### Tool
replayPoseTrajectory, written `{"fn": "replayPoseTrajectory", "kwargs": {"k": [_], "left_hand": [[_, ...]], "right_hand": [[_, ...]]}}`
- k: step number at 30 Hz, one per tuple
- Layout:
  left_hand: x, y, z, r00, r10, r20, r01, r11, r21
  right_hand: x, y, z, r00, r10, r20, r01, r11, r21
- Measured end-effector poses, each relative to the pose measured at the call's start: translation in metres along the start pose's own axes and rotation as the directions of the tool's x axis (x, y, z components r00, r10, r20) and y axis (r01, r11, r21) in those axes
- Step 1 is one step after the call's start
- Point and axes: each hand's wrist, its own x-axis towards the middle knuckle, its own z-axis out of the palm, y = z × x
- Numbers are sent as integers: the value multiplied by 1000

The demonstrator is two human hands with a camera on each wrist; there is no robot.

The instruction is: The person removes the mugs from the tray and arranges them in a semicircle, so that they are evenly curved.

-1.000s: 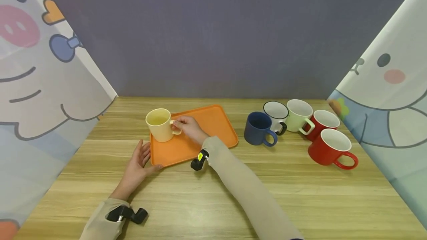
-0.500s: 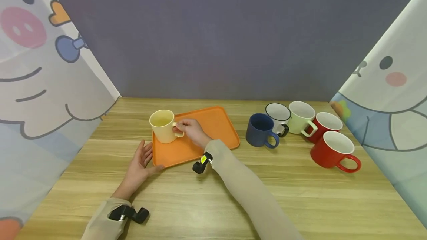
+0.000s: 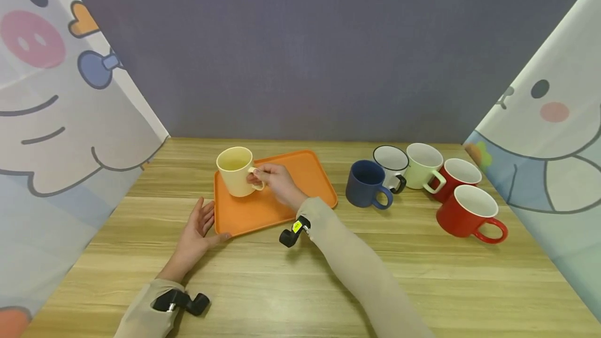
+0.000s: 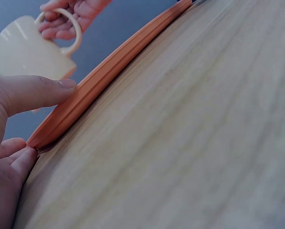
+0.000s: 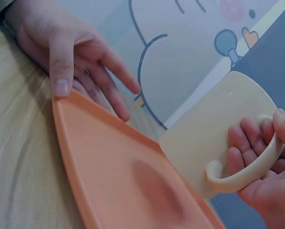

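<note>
My right hand (image 3: 277,181) grips the handle of a pale yellow mug (image 3: 236,176), holding it upright over the left part of an orange tray (image 3: 293,181). In the right wrist view the mug (image 5: 214,133) casts a dark shadow on the tray floor, and the fingers (image 5: 245,143) pass through the handle loop. My left hand (image 3: 194,233) lies at the tray's near left corner, its fingers extended along the left edge. In the left wrist view the thumb (image 4: 37,91) rests on the rim of the tray (image 4: 95,81).
To the tray's right stand a navy mug (image 3: 363,184), a white mug (image 3: 391,158) with black rim and handle, a light green mug (image 3: 418,173) and two red mugs, one nearer (image 3: 460,218) and one behind (image 3: 446,184). A grey wall (image 3: 305,56) borders the wooden table (image 3: 281,286).
My right hand has shifted right and slightly up, carrying the yellow mug farther over the tray. The left hand stays at the tray's corner. The head view has shifted slightly.
</note>
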Motion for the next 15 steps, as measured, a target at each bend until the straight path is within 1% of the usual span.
{"fn": "replayPoseTrajectory", "kwargs": {"k": [7, 15], "left_hand": [[0, -1, 0, 1000, 9, 3, -9, 1000, -2], [1, -2, -1, 1000, 6, 8, -6, 1000, -9]], "right_hand": [[-13, -9, -11, 999, -24, 29, 22, 998, 56], [-31, -18, -25, 997, -56, 47, 53, 997, 63]]}}
